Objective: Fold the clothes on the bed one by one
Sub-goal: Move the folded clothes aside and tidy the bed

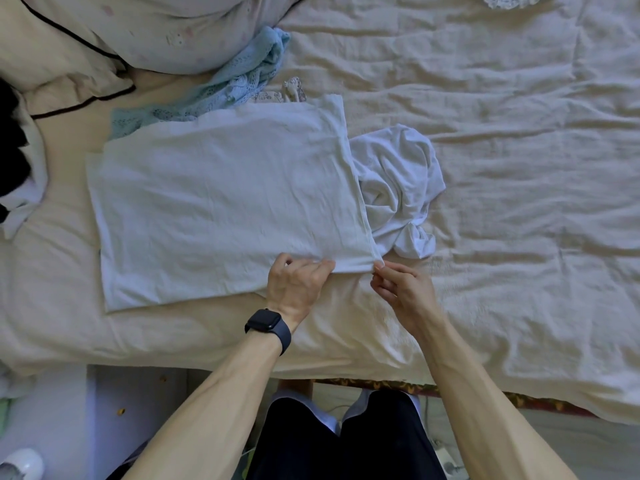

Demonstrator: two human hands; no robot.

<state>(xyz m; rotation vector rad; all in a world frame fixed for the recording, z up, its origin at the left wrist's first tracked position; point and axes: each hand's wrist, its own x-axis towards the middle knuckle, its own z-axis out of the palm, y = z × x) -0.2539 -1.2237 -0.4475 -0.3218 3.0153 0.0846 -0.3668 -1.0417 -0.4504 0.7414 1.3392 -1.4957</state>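
Observation:
A white T-shirt [221, 202] lies spread flat across the cream bed sheet [519, 168], its right part bunched into a crumpled heap [398, 188]. My left hand [298, 282], with a dark watch on the wrist, grips the shirt's near edge between thumb and curled fingers. My right hand [398, 285] pinches the shirt's near right corner at its hem. The two hands are close together at the near edge of the shirt.
A light blue knitted garment [239, 81] lies behind the shirt, partly under it. Pillows [138, 29] are piled at the far left. Black and white fabric [17, 161] lies at the left edge. The bed's near edge [381, 375] runs just before my legs.

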